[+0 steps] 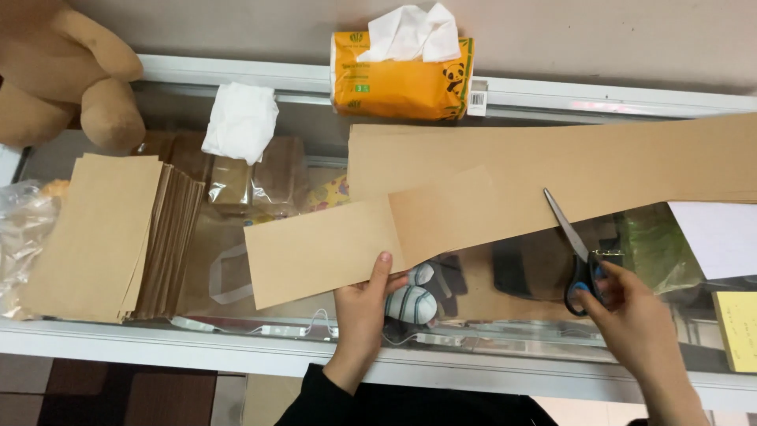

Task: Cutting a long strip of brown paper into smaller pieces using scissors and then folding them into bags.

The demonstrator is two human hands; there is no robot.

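My left hand (364, 304) pinches the near edge of a brown paper strip (323, 248), thumb on top. The strip runs right into a long brown paper sheet (552, 170) lying across the glass top. My right hand (635, 319) grips black scissors with blue-lined handles (576, 252). The blades point up and left, and their tip rests on the sheet's lower edge.
A stack of cut brown paper pieces (110, 237) lies at the left. An orange tissue pack (402, 75) and a crumpled white tissue (239, 120) sit at the back. A plush toy (59, 71) is at the far left, yellow paper (739, 330) and white paper (721, 237) at the right.
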